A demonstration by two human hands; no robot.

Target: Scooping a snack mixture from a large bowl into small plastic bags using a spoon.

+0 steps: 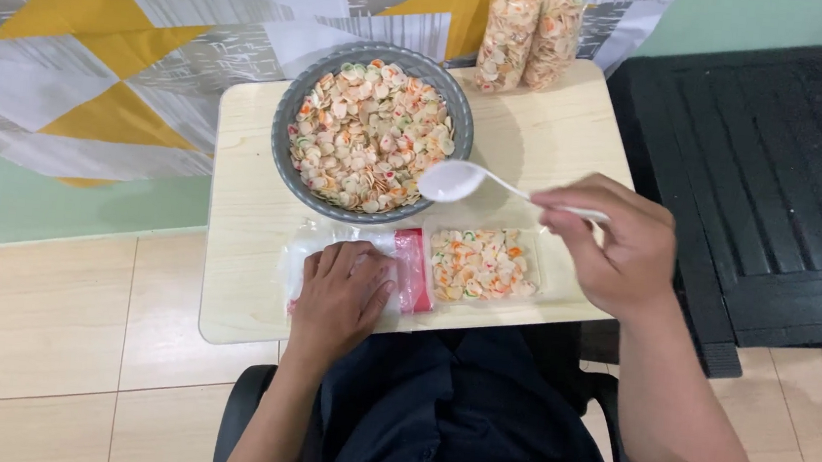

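Left hand (341, 289) lies flat, palm down; right hand (618, 244) raised, fingers (562, 210) pinched closed.

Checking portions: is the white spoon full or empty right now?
Empty. The white spoon, held by the right hand above the bowl's edge, shows a bare white scoop.

Soft, even indoor light filled the scene; the table (251, 247) carried only faint shadows, focus stayed sharp, and the edges bowed slightly.
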